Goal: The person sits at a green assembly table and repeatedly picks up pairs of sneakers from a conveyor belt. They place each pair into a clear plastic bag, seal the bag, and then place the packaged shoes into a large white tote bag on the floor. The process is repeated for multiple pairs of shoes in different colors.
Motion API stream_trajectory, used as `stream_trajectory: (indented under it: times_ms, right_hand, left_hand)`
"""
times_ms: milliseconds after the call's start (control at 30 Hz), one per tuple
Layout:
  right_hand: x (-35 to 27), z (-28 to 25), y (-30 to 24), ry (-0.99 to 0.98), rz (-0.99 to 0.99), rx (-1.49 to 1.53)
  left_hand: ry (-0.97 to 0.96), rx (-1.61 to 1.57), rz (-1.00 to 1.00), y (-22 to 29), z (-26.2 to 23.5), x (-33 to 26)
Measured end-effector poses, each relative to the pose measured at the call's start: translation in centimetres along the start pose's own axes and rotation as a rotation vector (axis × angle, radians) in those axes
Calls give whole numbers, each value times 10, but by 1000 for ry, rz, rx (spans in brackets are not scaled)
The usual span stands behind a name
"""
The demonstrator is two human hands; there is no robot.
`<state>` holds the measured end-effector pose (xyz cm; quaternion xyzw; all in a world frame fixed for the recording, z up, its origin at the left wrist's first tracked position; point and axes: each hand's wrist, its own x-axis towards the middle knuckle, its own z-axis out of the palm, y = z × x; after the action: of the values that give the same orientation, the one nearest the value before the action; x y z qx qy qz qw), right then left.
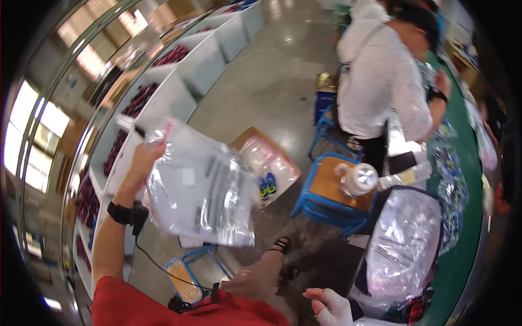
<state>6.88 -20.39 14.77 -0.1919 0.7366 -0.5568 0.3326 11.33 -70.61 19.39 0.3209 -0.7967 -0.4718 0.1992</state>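
My left hand (144,163) is raised at the left, its fingers closed on the top corner of a large clear plastic bag (198,187). The bag hangs to the right of the hand, with dark printed patches and a pale square on it; whether anything is inside I cannot tell. A black band with a cable sits on my left wrist. Low in the view, my right hand (330,305) has a white covering with bare fingertips. Its fingers are bent and apart from the thumb, with nothing seen between them. Nearby lies a grey, plastic-wrapped pack (403,244).
White bins (163,103) of dark red items line the left. A blue-framed stool (331,187) bears a white jug (360,179). Another stool (185,280) stands low left. An open carton (272,163) lies on the floor. A person in white (375,76) works at the green table (467,255).
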Motion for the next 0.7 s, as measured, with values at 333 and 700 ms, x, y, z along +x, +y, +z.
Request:
stream_trajectory:
  times_ms: [333, 700]
  right_hand:
    - [160, 168, 99, -317, 172, -128]
    - [322, 359, 308, -550, 818, -316]
  left_hand:
    - [524, 858, 218, -293, -190, -28]
    - [-360, 684, -91, -861, -27, -95]
